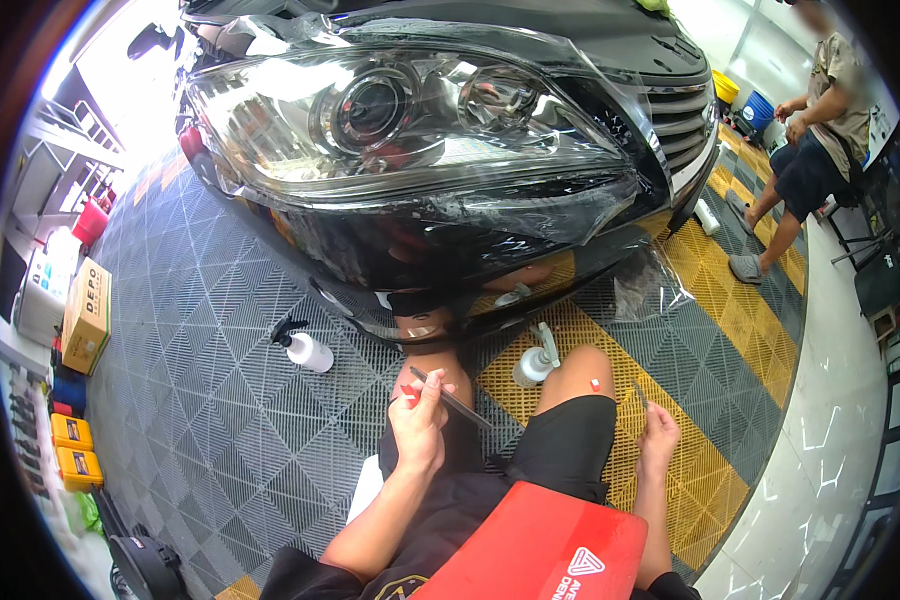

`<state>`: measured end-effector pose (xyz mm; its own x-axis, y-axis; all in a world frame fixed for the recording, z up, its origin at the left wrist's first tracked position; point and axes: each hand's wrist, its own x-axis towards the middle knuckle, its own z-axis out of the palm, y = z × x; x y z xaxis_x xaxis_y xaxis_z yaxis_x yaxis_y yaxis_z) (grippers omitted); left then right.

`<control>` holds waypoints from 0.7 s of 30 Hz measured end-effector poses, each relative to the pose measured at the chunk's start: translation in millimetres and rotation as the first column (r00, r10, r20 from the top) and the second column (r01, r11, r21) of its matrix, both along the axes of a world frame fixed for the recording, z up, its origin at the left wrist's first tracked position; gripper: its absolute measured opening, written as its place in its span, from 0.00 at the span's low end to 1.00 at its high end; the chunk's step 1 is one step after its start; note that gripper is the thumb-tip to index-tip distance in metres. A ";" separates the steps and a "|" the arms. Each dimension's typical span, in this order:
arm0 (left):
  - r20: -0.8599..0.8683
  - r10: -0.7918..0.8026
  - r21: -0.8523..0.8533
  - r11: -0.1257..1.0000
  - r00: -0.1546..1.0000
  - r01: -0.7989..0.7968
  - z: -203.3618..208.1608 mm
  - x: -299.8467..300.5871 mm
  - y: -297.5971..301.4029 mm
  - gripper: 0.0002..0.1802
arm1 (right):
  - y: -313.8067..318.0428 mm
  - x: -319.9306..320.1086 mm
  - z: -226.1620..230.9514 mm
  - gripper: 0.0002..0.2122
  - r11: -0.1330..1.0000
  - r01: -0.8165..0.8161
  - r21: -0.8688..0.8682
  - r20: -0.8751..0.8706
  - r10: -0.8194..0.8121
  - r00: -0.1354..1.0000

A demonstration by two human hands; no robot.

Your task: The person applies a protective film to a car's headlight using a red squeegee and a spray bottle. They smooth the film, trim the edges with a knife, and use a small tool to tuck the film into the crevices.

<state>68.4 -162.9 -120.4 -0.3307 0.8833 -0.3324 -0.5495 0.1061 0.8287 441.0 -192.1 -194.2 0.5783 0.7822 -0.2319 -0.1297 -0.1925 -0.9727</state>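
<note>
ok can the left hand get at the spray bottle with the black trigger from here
Probably yes: nothing seems to block the way between the left hand and the spray bottle, though its fingers already hold a slim dark tool.

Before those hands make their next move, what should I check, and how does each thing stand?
1. Left hand gripping the dark thin tool: ok.
2. Right hand gripping the slim tool, apart from the headlight: ok.
3. Slim tool's tip sharp: cannot tell, too small here.
4. Clear film flat below the headlight: not ok, its edge looks loose and wrinkled.
5. Black-topped spray bottle standing on the floor: ok, seemingly upright.
6. Co-worker apart from both hands: ok, over at the right.
</note>
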 end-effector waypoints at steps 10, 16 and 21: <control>0.038 -0.077 0.007 0.997 0.996 0.077 -1.0 4.9 -11.6 0.15 | -67.6 93.3 -217.6 0.02 0.800 0.430 -0.418 0.017 -0.467 0.884; 0.049 -0.098 0.001 0.995 0.994 0.098 -8.6 1.8 -14.1 0.13 | -73.4 82.9 -180.3 0.04 0.802 0.294 -0.520 -0.126 -0.412 0.902; 0.049 -0.108 -0.006 0.994 0.993 0.108 -1.2 5.6 -12.4 0.13 | -28.5 74.5 -131.7 0.11 0.957 0.174 -0.234 -0.050 -0.190 0.980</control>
